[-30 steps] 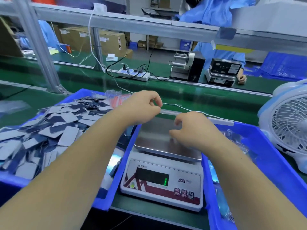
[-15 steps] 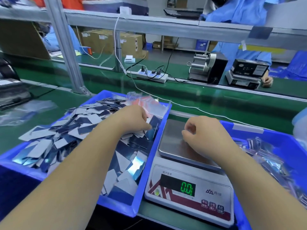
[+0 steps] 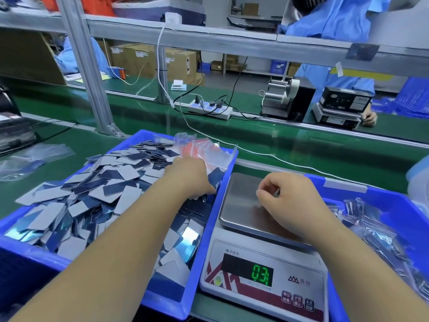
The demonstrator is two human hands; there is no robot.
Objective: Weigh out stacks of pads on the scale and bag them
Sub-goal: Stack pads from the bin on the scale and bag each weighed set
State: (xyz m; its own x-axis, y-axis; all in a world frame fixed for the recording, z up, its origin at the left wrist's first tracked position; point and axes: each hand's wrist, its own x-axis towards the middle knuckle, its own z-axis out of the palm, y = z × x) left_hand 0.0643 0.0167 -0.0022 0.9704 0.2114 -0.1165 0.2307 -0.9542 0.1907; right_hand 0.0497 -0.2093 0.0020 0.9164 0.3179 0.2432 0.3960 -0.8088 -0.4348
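Pads (image 3: pixel 109 189), grey on one face and dark blue or mirror-bright on the other, lie heaped loose in a blue bin (image 3: pixel 176 296) at the left of the frame. The left hand (image 3: pixel 190 177) reaches into the far right corner of that bin, palm down, fingers curled into the pile; whether it has hold of any pad cannot be told, as the fingertips are buried. Just beyond it, a bundle of clear bags (image 3: pixel 206 152) with red strips leans on the bin's far rim.

Right of the bin, touching its wall, stands a white scale (image 3: pixel 262 282) with a steel pan (image 3: pixel 241 205); its green display reads about 0.3. The right hand (image 3: pixel 287 196) hangs over the pan, fingers curled, thumb and forefinger pinched together. What they hold, if anything, is too thin or too clear to make out.

At the right edge of the frame a second blue bin (image 3: pixel 343 184) holds filled bags (image 3: pixel 376 231), shiny and crumpled. All of this sits on a green worktop (image 3: pixel 278 145). A white cable (image 3: pixel 209 140) runs across it behind the bins. Farther back, in the upper middle, lies a power strip (image 3: pixel 210 109), and to its right a tape dispenser (image 3: pixel 285 98). In the upper right a person in a blue coat (image 3: pixel 325 77) rests a hand by another scale (image 3: pixel 341 108).
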